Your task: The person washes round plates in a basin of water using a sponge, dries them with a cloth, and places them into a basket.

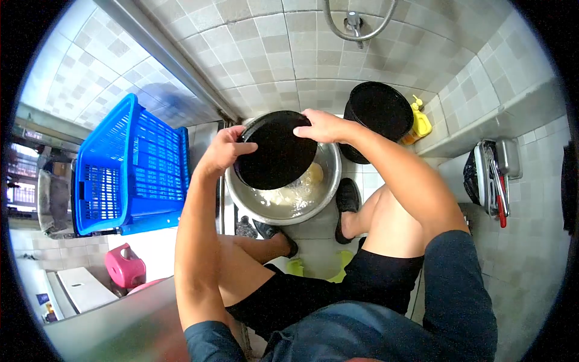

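Observation:
A black round dish (pixel 276 151) is tilted over a wide metal basin (pixel 333 192); its depth is hard to make out. My left hand (pixel 224 149) grips the dish's left rim, thumb over the near face. On the upper right rim, my right hand (pixel 322 127) holds the same dish with the thumb across the edge. Below the dish, the basin contains cloudy water and a pale yellowish lump (pixel 312 175), perhaps a sponge or cloth. The fingers behind the dish are partly hidden.
A blue plastic crate (pixel 158 169) stands at left. Right of the basin are a black round container (pixel 380 108) and a yellow pump bottle (pixel 421 123). A shower hose (pixel 338 33) hangs on the tiled wall. A pink stool-like object (pixel 125 265) lies lower left.

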`<move>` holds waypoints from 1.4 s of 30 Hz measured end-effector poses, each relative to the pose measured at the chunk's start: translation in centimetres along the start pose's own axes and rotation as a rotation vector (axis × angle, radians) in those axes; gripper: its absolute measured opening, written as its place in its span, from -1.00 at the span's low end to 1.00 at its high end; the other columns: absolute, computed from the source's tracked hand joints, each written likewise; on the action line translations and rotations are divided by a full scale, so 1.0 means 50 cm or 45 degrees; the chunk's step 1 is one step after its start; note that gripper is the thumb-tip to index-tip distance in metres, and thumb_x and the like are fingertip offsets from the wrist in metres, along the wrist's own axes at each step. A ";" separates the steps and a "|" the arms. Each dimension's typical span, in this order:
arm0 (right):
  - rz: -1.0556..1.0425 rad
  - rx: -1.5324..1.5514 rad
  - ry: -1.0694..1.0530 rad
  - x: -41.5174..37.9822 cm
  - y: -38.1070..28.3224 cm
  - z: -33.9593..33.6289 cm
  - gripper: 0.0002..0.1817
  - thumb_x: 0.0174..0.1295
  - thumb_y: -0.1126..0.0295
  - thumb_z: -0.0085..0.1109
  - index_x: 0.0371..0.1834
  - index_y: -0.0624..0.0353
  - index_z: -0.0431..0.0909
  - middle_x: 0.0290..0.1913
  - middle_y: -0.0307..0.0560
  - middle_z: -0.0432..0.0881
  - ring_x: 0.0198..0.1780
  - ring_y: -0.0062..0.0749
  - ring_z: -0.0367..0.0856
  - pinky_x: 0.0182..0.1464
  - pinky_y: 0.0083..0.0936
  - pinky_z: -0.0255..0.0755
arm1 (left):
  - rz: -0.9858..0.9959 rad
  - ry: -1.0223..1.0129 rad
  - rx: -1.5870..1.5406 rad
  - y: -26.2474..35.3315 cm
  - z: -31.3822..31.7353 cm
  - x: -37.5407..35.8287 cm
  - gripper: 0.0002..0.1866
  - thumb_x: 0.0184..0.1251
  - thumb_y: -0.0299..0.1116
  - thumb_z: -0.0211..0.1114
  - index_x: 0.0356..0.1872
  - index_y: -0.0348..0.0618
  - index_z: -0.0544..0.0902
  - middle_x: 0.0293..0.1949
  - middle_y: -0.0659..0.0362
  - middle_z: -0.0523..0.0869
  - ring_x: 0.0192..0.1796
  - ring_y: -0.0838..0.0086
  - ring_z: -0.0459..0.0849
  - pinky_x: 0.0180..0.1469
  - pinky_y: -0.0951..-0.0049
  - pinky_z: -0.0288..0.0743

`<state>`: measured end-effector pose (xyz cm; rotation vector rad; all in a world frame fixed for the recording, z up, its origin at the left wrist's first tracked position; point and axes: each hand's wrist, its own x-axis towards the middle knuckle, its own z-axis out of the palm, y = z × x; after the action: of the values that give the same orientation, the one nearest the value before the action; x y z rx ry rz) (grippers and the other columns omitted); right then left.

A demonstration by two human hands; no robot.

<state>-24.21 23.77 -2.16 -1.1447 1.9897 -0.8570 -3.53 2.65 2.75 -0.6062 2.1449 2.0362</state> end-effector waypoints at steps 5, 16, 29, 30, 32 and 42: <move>-0.025 0.373 0.007 -0.001 -0.048 -0.014 -0.49 0.25 0.07 0.45 -0.08 0.39 0.65 -0.24 -0.04 0.70 -0.16 -0.41 0.63 -0.04 -0.40 0.51 | 0.090 0.079 -0.106 0.008 -0.044 -0.033 -0.65 0.25 -0.60 0.40 0.08 -0.35 0.65 -0.15 0.21 0.78 -0.13 0.51 0.71 0.09 0.47 0.57; 0.281 0.413 0.203 0.013 -0.121 -0.039 -0.57 0.37 0.12 0.35 -0.02 0.34 0.66 -0.21 -0.16 0.68 -0.19 -0.50 0.55 -0.09 -0.46 0.45 | 0.197 0.303 -0.352 -0.034 -0.055 0.026 -0.52 0.27 -0.63 0.39 0.23 -0.40 0.55 -0.03 0.07 0.78 -0.05 0.44 0.73 0.12 0.45 0.58; 0.382 0.316 0.214 0.051 -0.108 -0.062 -0.61 0.39 0.14 0.31 -0.10 0.33 0.68 -0.23 -0.15 0.69 -0.18 -0.49 0.57 -0.07 -0.45 0.47 | 0.019 0.288 -0.409 -0.042 -0.049 0.072 -0.65 0.28 -0.57 0.41 0.09 -0.39 0.64 -0.11 0.08 0.78 -0.13 0.42 0.73 0.04 0.42 0.59; 0.388 0.318 0.216 0.049 -0.109 -0.064 -0.61 0.39 0.14 0.31 -0.10 0.33 0.68 -0.23 -0.15 0.69 -0.18 -0.49 0.57 -0.07 -0.45 0.47 | 0.013 0.287 -0.396 -0.041 -0.048 0.073 -0.65 0.28 -0.57 0.41 0.09 -0.39 0.64 -0.12 0.09 0.78 -0.13 0.42 0.73 0.05 0.42 0.58; 0.402 0.276 0.213 0.044 -0.113 -0.069 -0.59 0.39 0.13 0.31 -0.09 0.35 0.68 -0.22 -0.14 0.69 -0.17 -0.48 0.56 -0.07 -0.44 0.46 | 0.006 0.276 -0.385 -0.038 -0.044 0.074 -0.65 0.28 -0.56 0.41 0.09 -0.38 0.65 -0.12 0.09 0.78 -0.13 0.42 0.73 0.06 0.42 0.58; 0.402 0.315 0.201 0.022 -0.099 -0.084 -0.56 0.39 0.11 0.30 -0.05 0.37 0.67 -0.20 -0.12 0.68 -0.15 -0.46 0.55 -0.04 -0.42 0.46 | 0.025 0.272 -0.332 -0.034 -0.024 0.089 -0.67 0.28 -0.53 0.44 0.06 -0.36 0.67 -0.16 0.11 0.78 -0.15 0.45 0.73 0.03 0.42 0.58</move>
<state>-25.81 21.67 3.87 -0.6199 2.0494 -1.0140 -6.78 0.57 -0.30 -0.8755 2.0090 2.3818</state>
